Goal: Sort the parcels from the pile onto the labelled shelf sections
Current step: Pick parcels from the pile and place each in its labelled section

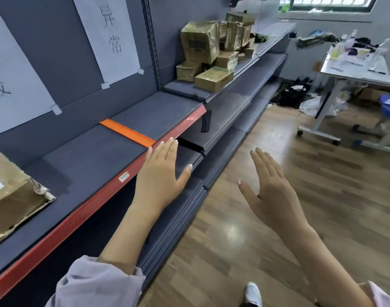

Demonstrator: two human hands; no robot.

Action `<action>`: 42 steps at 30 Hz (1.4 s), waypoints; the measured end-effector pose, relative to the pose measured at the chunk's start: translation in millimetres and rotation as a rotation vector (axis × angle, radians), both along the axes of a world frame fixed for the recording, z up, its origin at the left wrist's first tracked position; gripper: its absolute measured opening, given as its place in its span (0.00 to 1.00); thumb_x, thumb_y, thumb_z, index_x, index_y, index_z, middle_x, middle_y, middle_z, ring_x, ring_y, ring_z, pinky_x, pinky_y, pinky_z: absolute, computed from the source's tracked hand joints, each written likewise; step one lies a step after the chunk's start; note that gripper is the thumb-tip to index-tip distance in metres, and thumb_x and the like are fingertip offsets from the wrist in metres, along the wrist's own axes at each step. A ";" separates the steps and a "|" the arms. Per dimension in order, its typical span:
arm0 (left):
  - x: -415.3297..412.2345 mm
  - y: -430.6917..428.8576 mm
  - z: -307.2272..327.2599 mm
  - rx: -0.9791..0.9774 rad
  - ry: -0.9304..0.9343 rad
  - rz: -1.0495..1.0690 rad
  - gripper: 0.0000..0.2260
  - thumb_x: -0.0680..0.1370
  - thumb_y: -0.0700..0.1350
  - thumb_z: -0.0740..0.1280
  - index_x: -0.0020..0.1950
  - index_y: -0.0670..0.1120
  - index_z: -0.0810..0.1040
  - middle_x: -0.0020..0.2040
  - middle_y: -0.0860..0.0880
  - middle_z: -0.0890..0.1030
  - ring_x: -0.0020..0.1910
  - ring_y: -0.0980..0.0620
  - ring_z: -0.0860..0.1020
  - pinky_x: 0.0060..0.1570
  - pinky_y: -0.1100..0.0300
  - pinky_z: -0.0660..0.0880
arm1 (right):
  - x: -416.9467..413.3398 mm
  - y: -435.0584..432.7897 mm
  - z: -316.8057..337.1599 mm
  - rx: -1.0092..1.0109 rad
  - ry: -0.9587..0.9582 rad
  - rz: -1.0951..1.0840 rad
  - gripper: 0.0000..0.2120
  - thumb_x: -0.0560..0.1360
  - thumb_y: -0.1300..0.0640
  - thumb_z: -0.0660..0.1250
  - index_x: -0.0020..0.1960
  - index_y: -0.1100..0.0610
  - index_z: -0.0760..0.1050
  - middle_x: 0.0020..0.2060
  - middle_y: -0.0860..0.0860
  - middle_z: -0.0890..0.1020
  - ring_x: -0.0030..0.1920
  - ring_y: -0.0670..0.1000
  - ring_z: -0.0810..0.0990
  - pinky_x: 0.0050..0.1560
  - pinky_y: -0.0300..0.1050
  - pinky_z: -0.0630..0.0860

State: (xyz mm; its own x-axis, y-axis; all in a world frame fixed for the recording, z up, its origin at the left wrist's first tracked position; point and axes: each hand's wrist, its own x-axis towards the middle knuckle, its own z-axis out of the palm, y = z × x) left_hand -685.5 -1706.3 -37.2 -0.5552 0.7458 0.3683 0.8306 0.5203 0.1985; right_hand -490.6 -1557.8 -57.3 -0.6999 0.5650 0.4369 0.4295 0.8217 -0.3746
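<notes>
A pile of brown cardboard parcels (214, 47) sits far along the top shelf (90, 156), to the right of the upright post. One large torn parcel (10, 196) lies on the near left of the same shelf. Two white paper labels hang on the back panel, one (107, 34) above the section right of an orange divider strip (127, 132), the other (10, 69) above the left section. My left hand (161, 171) hovers flat with straight fingers just off the shelf's red front edge, holding nothing. My right hand (271, 187) is held out flat over the wooden floor, empty.
Lower grey shelves (229, 120) run beneath the top one. A white table (355, 69) cluttered with small items stands at the right. Dark bags (293, 94) lie on the floor by the shelf's far end. A blue seat (389, 107) is at the right edge.
</notes>
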 end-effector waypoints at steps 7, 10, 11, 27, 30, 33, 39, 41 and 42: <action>1.4 117.3 6.1 0.033 -0.033 0.120 0.34 0.77 0.61 0.50 0.75 0.39 0.64 0.74 0.42 0.67 0.74 0.43 0.66 0.72 0.52 0.52 | -18.4 135.2 14.8 0.023 -0.034 0.125 0.36 0.78 0.39 0.52 0.77 0.62 0.62 0.76 0.56 0.65 0.77 0.51 0.58 0.75 0.48 0.57; 3.2 156.9 11.6 0.047 -0.058 0.154 0.30 0.80 0.58 0.56 0.77 0.41 0.60 0.76 0.44 0.65 0.75 0.46 0.63 0.72 0.57 0.50 | -24.7 185.0 25.7 0.025 -0.061 0.169 0.34 0.80 0.41 0.55 0.79 0.60 0.59 0.78 0.54 0.62 0.77 0.46 0.53 0.74 0.43 0.52; 2.6 168.6 12.2 0.047 -0.062 0.161 0.31 0.81 0.58 0.56 0.78 0.42 0.59 0.77 0.45 0.64 0.76 0.47 0.62 0.72 0.58 0.49 | -26.9 200.0 29.2 0.019 -0.075 0.182 0.33 0.81 0.43 0.58 0.79 0.59 0.58 0.78 0.53 0.61 0.77 0.46 0.52 0.74 0.41 0.50; -82.7 325.7 3.0 0.010 -0.024 0.263 0.33 0.79 0.62 0.50 0.77 0.41 0.61 0.76 0.45 0.65 0.76 0.47 0.63 0.73 0.55 0.50 | -124.5 374.5 17.2 -0.054 -0.069 0.249 0.32 0.80 0.45 0.61 0.79 0.57 0.57 0.78 0.51 0.60 0.78 0.49 0.56 0.74 0.46 0.57; -117.2 360.3 2.3 0.018 -0.043 0.290 0.29 0.81 0.57 0.58 0.78 0.43 0.59 0.77 0.46 0.63 0.77 0.49 0.60 0.74 0.55 0.51 | -164.1 413.0 14.6 -0.034 -0.077 0.248 0.33 0.80 0.44 0.61 0.79 0.57 0.58 0.78 0.51 0.61 0.78 0.51 0.57 0.73 0.47 0.59; -153.9 397.7 3.7 0.035 -0.058 0.324 0.30 0.81 0.56 0.59 0.79 0.44 0.58 0.78 0.48 0.61 0.77 0.49 0.57 0.74 0.56 0.51 | -208.2 452.9 17.8 -0.027 -0.093 0.279 0.33 0.80 0.43 0.60 0.80 0.56 0.57 0.79 0.51 0.60 0.79 0.51 0.56 0.74 0.47 0.58; -222.6 457.9 9.9 0.048 -0.062 0.380 0.32 0.79 0.60 0.54 0.78 0.44 0.60 0.77 0.47 0.63 0.77 0.49 0.59 0.72 0.58 0.48 | -289.9 521.7 36.1 -0.026 -0.088 0.321 0.33 0.81 0.45 0.61 0.80 0.56 0.55 0.79 0.51 0.59 0.80 0.51 0.54 0.77 0.48 0.55; -241.7 475.7 14.9 0.051 -0.070 0.393 0.31 0.80 0.60 0.55 0.78 0.43 0.59 0.77 0.47 0.63 0.77 0.49 0.59 0.73 0.57 0.50 | -312.2 540.8 41.2 -0.017 -0.080 0.320 0.32 0.82 0.43 0.60 0.80 0.56 0.56 0.79 0.51 0.59 0.80 0.51 0.54 0.77 0.49 0.55; -249.6 483.7 16.9 0.052 -0.064 0.395 0.31 0.80 0.59 0.55 0.78 0.43 0.60 0.77 0.47 0.63 0.77 0.48 0.59 0.73 0.56 0.51 | -321.8 549.9 42.5 -0.010 -0.076 0.317 0.32 0.81 0.42 0.59 0.80 0.56 0.56 0.79 0.51 0.59 0.79 0.52 0.55 0.77 0.49 0.55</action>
State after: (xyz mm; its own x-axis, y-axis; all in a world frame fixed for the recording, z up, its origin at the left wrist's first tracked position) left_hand -935.1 -1222.6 -20.3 -0.8183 0.4517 0.3556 0.5540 0.7847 0.2781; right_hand -812.4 -1007.9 -14.8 -0.8723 0.3176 0.3718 0.1798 0.9154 -0.3601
